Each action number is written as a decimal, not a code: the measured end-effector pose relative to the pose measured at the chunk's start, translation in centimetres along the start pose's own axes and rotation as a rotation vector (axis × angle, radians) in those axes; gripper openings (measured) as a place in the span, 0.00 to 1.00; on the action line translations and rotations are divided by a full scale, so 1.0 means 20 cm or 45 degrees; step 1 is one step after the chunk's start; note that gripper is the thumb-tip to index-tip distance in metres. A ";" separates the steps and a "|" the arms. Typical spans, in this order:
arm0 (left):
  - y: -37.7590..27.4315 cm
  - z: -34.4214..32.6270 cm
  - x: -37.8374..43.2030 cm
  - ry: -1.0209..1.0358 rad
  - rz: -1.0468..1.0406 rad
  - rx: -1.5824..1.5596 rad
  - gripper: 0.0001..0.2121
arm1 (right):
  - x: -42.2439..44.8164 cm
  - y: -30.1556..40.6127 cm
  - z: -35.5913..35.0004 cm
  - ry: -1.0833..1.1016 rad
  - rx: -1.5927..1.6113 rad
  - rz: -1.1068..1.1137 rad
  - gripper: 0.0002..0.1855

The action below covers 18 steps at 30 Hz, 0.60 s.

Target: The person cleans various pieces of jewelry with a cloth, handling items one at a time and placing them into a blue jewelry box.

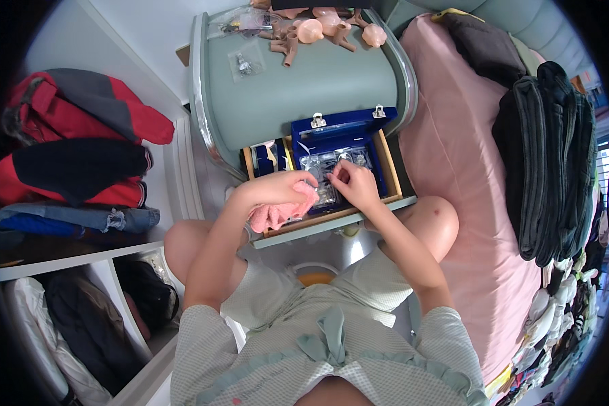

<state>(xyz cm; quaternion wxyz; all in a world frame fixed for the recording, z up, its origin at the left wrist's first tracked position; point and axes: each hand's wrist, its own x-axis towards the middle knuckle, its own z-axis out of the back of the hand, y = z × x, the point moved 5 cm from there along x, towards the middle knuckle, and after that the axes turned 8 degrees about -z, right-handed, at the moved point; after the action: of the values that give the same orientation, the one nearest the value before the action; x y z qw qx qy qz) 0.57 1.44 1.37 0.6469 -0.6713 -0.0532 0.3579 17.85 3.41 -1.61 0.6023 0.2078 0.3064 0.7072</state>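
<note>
My left hand (279, 190) holds a pink cloth (279, 210) over the left front part of an open drawer (388, 157). Inside the drawer stands a blue case (345, 122) with its lid raised and two metal clasps on the lid's edge. Small clear bags (330, 195) with shiny items fill the case. My right hand (354, 182) is over these bags, fingers bent and thumb near the index finger; whether something small is between them cannot be told. Left of the case, a smaller blue object (265, 160) lies in the drawer.
Above the drawer, the green bedside cabinet (304, 81) bears a small clear bag (246, 63), brown tube-like parts (286, 45) and pinkish bulb-shaped pieces (309, 31). Folded trousers (548, 162) lie on the pink bed (451, 132) at right. Shelves with folded clothes (81, 167) stand at left.
</note>
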 end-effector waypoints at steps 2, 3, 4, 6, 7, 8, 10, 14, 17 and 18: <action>-0.04 0.06 -0.05 -0.102 -0.185 -0.039 0.20 | -0.02 0.09 0.04 -0.070 0.164 0.157 0.10; -0.08 0.08 -0.06 -0.151 -0.261 -0.086 0.20 | -0.03 0.12 0.06 -0.106 0.242 0.233 0.10; -0.12 0.10 -0.08 -0.201 -0.337 -0.133 0.19 | -0.03 0.16 0.08 -0.146 0.290 0.314 0.10; -0.22 0.15 -0.14 -0.381 -0.481 -0.189 0.17 | -0.05 0.24 0.13 -0.190 0.341 0.331 0.10; -0.22 0.17 -0.16 -0.454 -0.536 -0.362 0.16 | -0.05 0.27 0.15 -0.210 0.369 0.341 0.10; -0.22 0.19 -0.17 -0.525 -0.591 -0.537 0.16 | -0.03 0.27 0.14 -0.183 0.417 0.311 0.08; -0.22 0.25 -0.19 -0.582 -0.725 -0.736 0.13 | -0.01 0.35 0.16 -0.138 0.539 0.314 0.06; -0.20 0.33 -0.20 -0.951 -0.712 -0.910 0.13 | 0.06 0.46 0.10 0.095 0.985 0.219 0.09; -0.21 0.38 -0.19 -0.932 -0.850 -1.129 0.14 | 0.12 0.58 0.10 0.083 1.031 0.222 0.10; -0.22 0.39 -0.20 -0.942 -0.868 -1.187 0.15 | 0.15 0.62 0.10 0.097 1.051 0.237 0.12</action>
<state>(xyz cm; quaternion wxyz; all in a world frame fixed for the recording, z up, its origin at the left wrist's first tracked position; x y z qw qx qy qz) -4.97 6.43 7.68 0.3061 -0.6591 -0.6275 0.2796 9.67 5.56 8.04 0.3904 0.4320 0.5659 0.5837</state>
